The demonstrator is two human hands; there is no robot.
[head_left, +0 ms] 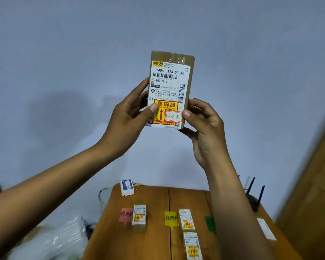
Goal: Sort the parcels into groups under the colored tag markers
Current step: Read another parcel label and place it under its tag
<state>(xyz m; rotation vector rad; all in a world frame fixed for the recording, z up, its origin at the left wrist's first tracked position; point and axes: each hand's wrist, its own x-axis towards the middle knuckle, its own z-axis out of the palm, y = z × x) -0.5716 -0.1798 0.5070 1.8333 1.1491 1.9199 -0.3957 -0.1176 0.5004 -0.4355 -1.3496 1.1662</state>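
A plain pale blue-grey wall [64, 44] fills the far side, a wooden table [154, 244] with a seam down its middle stands before it, and a wooden panel [311, 184] rises at the right.

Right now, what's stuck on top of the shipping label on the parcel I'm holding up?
A yellow-and-red fragile sticker, with a small handwritten white tag over its lower right. They cover the label's bottom, and your left hand hides part of the sticker.
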